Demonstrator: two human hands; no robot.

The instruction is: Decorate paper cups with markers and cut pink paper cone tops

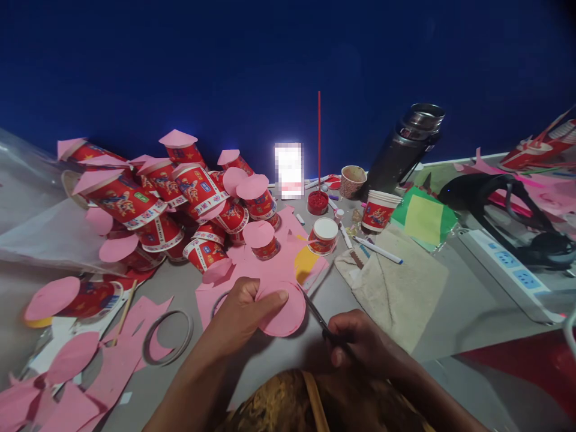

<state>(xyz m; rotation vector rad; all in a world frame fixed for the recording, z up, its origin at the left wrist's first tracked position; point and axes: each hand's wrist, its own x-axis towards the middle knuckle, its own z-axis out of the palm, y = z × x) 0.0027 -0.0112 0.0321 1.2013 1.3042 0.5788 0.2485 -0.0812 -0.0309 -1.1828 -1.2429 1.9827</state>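
Pinched between thumb and fingers of my left hand (249, 309) is a round pink paper disc (283, 315). My right hand (353, 339) is closed around the handles of dark scissors (318, 312), whose blades point up and left to the disc's right edge. Whether the blades touch the paper is hard to tell. Behind the disc lies a larger pink sheet (238, 264), with a yellow piece (306, 264) at its right.
Red paper cups (200, 189) with pink cone tops are piled at the left. A tape roll (167, 338) and pink scraps (130, 348) lie nearer. At the right are a black thermos (396, 153), a cloth (391, 282) and a power strip (508, 273).
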